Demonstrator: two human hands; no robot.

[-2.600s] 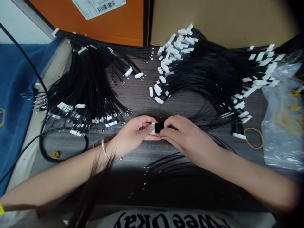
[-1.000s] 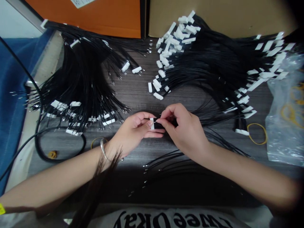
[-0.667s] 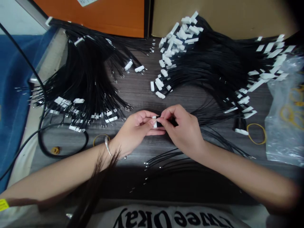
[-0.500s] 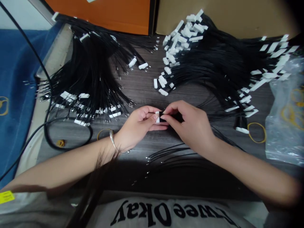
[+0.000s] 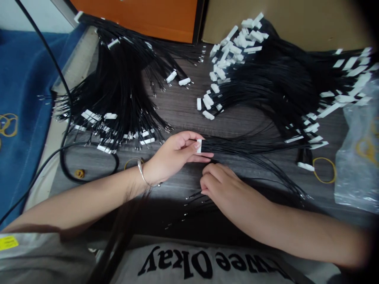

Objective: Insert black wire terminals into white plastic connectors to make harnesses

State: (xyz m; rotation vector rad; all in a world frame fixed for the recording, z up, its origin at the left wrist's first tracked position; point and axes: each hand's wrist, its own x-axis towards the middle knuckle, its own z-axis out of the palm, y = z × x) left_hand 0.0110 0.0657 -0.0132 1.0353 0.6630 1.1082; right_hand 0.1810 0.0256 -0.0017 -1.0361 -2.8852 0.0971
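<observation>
My left hand point(image 5: 177, 152) pinches a white plug connector point(image 5: 199, 146) between thumb and fingers. From the connector a bundle of black wires point(image 5: 245, 146) runs off to the right across the table. Lower down, my right hand point(image 5: 219, 179) has its fingers curled, thumb and forefinger pressed together at a black wire point(image 5: 194, 195). More loose black wires with small metal tips lie beside and beneath that hand, partly hidden by it.
A heap of black wires point(image 5: 118, 86) with metal ends and white connectors lies at left. Another pile of wired connectors point(image 5: 233, 49) sits back right. A yellow rubber band point(image 5: 324, 170), a clear plastic bag point(image 5: 353, 173) and a thick black cable point(image 5: 63, 157) are also around.
My right hand has left the white connector and moved down toward me to the loose wires. The left hand keeps its hold on the connector. The whole view has shifted slightly.
</observation>
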